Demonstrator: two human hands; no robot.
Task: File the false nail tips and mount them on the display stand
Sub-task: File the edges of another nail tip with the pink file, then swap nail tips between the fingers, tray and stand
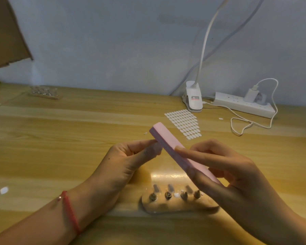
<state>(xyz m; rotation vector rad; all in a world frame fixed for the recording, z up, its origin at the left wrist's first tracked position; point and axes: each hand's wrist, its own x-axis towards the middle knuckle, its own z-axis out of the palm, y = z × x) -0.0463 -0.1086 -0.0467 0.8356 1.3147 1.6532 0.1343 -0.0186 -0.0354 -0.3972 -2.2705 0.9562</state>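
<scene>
Right hand (237, 175) is gripping the file (167, 143) above the 4-peg stand (173, 206); left hand (124, 161) is pinching beneath it, and I cannot tell what it holds.

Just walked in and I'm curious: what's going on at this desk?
A person is working with a pink nail file, gripped in the right hand. The left hand pinches its fingers together under the file's far end; whatever they hold is hidden. A wooden display stand with four pegs sits on the table below the hands, and a sheet of adhesive tabs lies farther back.
</scene>
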